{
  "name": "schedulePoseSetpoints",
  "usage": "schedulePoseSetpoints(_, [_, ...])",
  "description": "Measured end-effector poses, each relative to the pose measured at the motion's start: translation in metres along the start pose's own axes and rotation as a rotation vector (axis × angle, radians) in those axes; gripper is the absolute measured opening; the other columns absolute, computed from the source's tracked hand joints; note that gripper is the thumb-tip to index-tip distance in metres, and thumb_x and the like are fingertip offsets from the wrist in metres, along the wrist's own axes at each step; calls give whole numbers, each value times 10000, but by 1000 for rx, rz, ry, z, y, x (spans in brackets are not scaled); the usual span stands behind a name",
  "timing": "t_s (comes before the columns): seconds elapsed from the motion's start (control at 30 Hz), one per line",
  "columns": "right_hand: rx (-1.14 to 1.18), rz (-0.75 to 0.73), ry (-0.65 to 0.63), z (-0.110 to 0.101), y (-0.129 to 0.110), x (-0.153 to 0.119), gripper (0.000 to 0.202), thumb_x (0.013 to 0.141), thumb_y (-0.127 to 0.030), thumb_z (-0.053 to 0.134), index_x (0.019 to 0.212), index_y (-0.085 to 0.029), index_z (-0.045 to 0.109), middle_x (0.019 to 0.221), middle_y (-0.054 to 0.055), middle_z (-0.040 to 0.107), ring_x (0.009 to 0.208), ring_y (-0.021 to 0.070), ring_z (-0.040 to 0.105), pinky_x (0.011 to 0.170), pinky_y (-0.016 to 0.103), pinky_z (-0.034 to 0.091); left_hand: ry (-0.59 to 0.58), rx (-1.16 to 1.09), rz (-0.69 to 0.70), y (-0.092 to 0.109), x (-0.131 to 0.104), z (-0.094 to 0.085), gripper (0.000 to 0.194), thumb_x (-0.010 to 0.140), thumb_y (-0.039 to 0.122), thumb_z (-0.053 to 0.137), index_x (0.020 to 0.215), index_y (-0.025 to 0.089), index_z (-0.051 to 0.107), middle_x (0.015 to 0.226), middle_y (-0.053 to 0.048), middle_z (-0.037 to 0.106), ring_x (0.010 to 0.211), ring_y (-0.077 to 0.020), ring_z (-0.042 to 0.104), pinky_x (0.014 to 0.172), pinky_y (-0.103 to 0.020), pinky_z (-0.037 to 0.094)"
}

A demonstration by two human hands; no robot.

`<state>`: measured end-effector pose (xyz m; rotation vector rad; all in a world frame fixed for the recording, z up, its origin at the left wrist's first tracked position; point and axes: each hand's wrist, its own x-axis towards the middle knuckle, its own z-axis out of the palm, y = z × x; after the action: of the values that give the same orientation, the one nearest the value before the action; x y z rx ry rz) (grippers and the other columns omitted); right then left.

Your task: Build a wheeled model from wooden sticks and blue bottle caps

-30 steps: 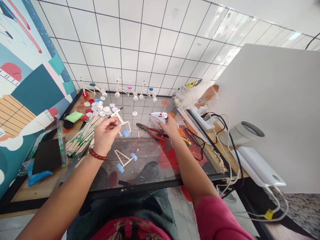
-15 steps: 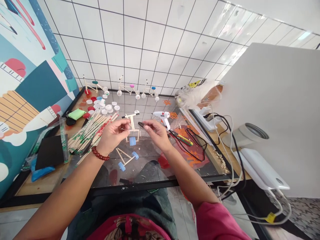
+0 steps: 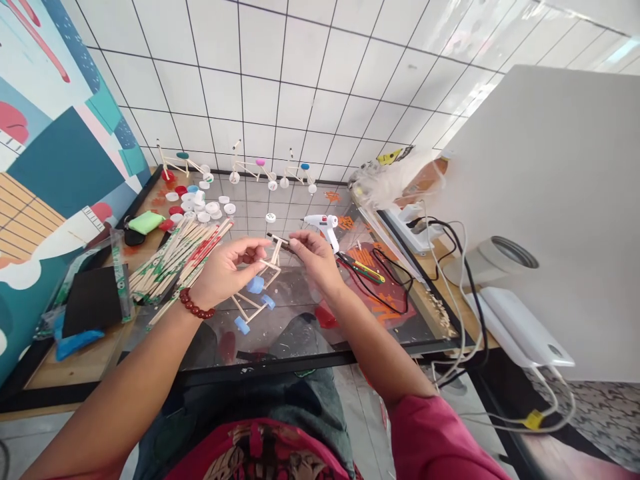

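My left hand (image 3: 235, 267) pinches a small frame of pale sticks (image 3: 275, 257) above the middle of the table. A blue cap (image 3: 255, 285) sits at the frame's lower end. My right hand (image 3: 315, 260) holds a thin dark piece (image 3: 286, 245) between thumb and fingers, right at the frame's top crossbar. Whether the piece is stuck to the bar cannot be made out. Below lies a V-shaped stick part with two blue caps (image 3: 242, 325). A white cap (image 3: 271, 218) lies behind the hands, and a white glue gun (image 3: 325, 227) rests behind my right hand.
Wooden sticks (image 3: 170, 267) and loose caps (image 3: 200, 207) lie left. Three stick models stand at the back, one with a pink top (image 3: 260, 162). Right are cutters (image 3: 367, 272), black cable, a power strip (image 3: 413, 230) and plastic bags (image 3: 385, 183). A black sheet (image 3: 95, 300) lies far left.
The stick frame has turned and tilted in my left hand. My right hand has brought the dark piece against its top bar. The whole view has shifted slightly.
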<state>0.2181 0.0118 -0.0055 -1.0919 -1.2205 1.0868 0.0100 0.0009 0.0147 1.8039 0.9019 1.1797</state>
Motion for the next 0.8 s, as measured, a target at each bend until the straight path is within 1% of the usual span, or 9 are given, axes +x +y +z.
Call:
schedulePoseSetpoints(0.07, [31, 117, 34, -3, 2, 3, 486, 701, -582, 791, 1002, -210, 701, 955, 9, 676, 788, 126, 553, 697, 259, 442, 15, 12, 10, -3, 1, -1, 325, 796, 214, 709, 1119, 189, 733, 931, -47, 699, 791, -139, 669, 724, -263, 590])
schedulePoseSetpoints(0.17, [141, 283, -146, -3, 0, 4, 516, 664, -622, 797, 930, -188, 715, 887, 8, 663, 695, 101, 509, 597, 237, 378, 12, 17, 15, -6, 2, -1, 314, 790, 215, 711, 1102, 188, 736, 916, -43, 700, 788, -141, 675, 746, -275, 596])
schedulePoseSetpoints(0.23, [198, 309, -258, -1, -1, 2, 484, 639, -599, 829, 832, -172, 709, 767, -9, 628, 629, 84, 471, 566, 235, 343, 10, 18, 7, -7, 2, 0, 308, 788, 220, 716, 1094, 189, 739, 907, -40, 700, 784, -142, 678, 753, -279, 596])
schedulePoseSetpoints(0.27, [211, 302, -276, 1, -2, 2, 463, 627, -577, 848, 789, -169, 701, 711, -21, 604, 604, 78, 455, 557, 235, 331, 17, 18, 0, -8, 2, 1, 307, 785, 228, 724, 1089, 189, 740, 911, -42, 702, 789, -145, 679, 754, -282, 596])
schedulePoseSetpoints(0.37, [249, 265, -230, 5, -1, 0, 429, 600, -528, 883, 730, -169, 689, 630, -40, 571, 566, 68, 437, 538, 231, 316, 83, 6, -60, -14, 2, 5, 318, 767, 287, 764, 1066, 179, 744, 930, -59, 714, 818, -166, 684, 745, -292, 591])
schedulePoseSetpoints(0.47, [312, 266, -176, 6, 0, 1, 429, 580, -504, 901, 761, -165, 712, 622, -40, 587, 560, 64, 453, 529, 218, 331, 126, -42, -184, -21, 3, 7, 358, 741, 391, 801, 1010, 162, 748, 903, -73, 728, 804, -181, 680, 714, -298, 577])
schedulePoseSetpoints(0.57, [395, 286, -149, 6, 0, 1, 420, 573, -472, 914, 759, -155, 710, 610, -40, 591, 547, 56, 456, 524, 205, 351, 57, -130, -295, -22, 4, 9, 412, 725, 499, 808, 948, 157, 752, 879, -77, 740, 775, -178, 674, 717, -301, 562])
schedulePoseSetpoints(0.67, [484, 346, -164, 6, -2, 2, 414, 563, -442, 925, 712, -147, 676, 605, -43, 590, 523, 43, 437, 516, 193, 367, -14, -199, -333, -17, 4, 12, 439, 728, 562, 795, 891, 156, 754, 841, -70, 736, 756, -170, 661, 733, -300, 548])
schedulePoseSetpoints(0.8, [575, 427, -193, 5, -7, 1, 392, 572, -386, 930, 700, -140, 652, 614, -50, 582, 509, 32, 414, 497, 172, 370, 13, -223, -325, -10, 2, 18, 419, 770, 577, 755, 812, 160, 747, 743, -48, 689, 690, -150, 612, 682, -280, 517])
